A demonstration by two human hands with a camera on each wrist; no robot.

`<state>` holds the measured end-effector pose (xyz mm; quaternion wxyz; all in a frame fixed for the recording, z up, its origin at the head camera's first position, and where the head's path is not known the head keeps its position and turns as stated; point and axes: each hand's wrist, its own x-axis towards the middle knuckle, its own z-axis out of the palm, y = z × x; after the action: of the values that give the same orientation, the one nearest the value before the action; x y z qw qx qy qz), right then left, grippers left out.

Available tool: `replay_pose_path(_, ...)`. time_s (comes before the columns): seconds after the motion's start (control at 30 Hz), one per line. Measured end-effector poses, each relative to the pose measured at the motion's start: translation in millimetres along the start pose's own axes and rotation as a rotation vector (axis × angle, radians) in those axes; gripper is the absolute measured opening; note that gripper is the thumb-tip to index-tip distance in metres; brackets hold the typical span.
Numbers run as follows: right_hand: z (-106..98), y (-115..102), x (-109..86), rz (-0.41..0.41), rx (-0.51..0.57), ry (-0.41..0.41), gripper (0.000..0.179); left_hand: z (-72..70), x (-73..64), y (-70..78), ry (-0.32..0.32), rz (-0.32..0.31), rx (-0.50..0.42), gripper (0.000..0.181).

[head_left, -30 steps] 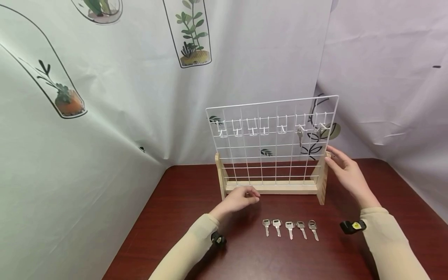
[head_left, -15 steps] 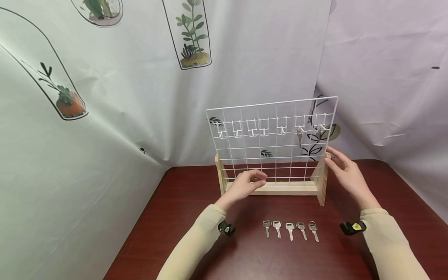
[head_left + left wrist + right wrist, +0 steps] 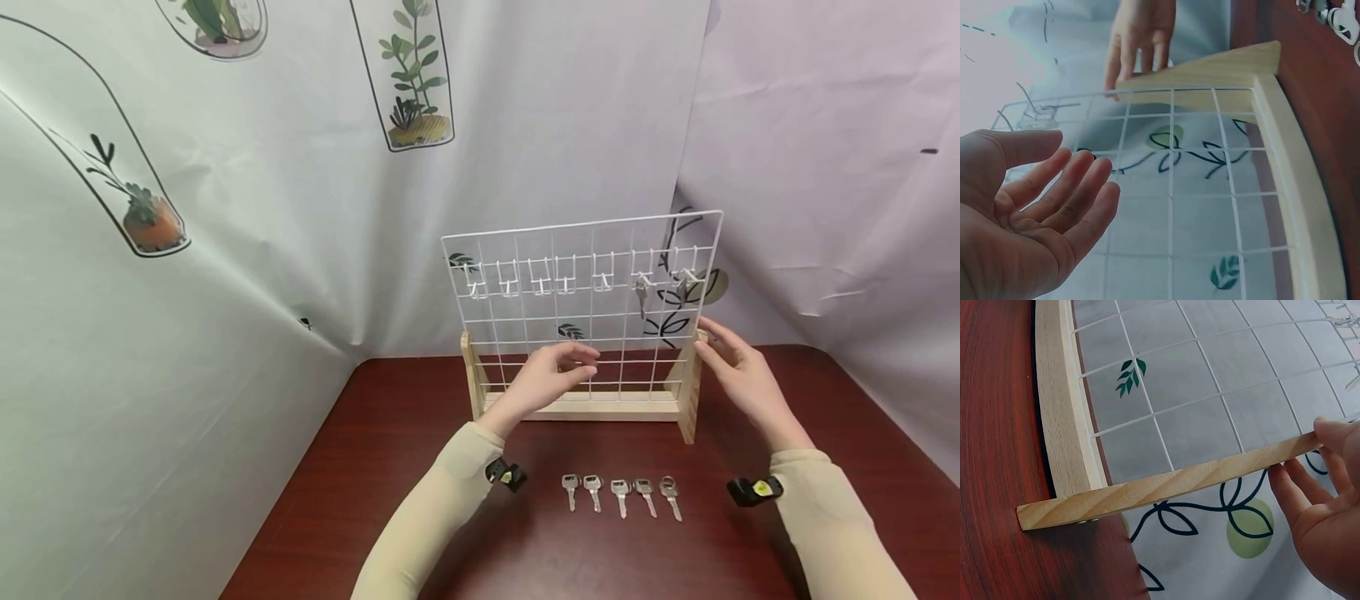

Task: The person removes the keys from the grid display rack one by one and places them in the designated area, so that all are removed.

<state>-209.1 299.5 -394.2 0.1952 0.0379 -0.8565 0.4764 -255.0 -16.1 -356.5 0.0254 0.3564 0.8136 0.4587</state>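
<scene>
A white wire grid rack stands on the table in a wooden stand. My right hand holds the top of the stand's right upright, thumb on one side and fingers on the other. In front of the grid's lower half, my left hand is raised with loosely bent fingers and nothing in them; its palm shows in the left wrist view. Several white hooks line the upper grid. A key hangs from a hook on the right, and another key from the rightmost hook.
Several silver keys lie in a row on the dark red table, in front of the stand. Behind and to the left hangs a pale curtain with printed plants. Black wrist cameras sit on both sleeves.
My left hand has risen from beside the stand's base and moved right, now in front of the wire grid. The right hand stays on the upright; the keys have not moved.
</scene>
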Motion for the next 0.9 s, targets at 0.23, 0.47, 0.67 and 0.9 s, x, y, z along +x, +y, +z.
replay_pose_path(0.23, 0.8, -0.1, -0.1, -0.013, -0.004, 0.006, 0.057, 2.6, 7.6, 11.6, -0.012, 0.047, -0.017, 0.026)
replay_pose_path(0.47, 1.5, 0.9, -0.4, -0.01, -0.002, 0.007, 0.057, 7.2, 18.3, 19.4, -0.01, 0.058, -0.033, 0.026)
replay_pose_path(0.67, 2.0, 2.2, -0.3, -0.011, 0.005, 0.012, 0.057, 8.7, 27.3, 29.2, 0.011, 0.072, -0.042, 0.026)
replay_pose_path(0.9, 0.9, 1.0, -0.9, -0.003, 0.002, 0.001, 0.059, 12.4, 38.7, 36.0, 0.076, 0.087, -0.084, 0.029)
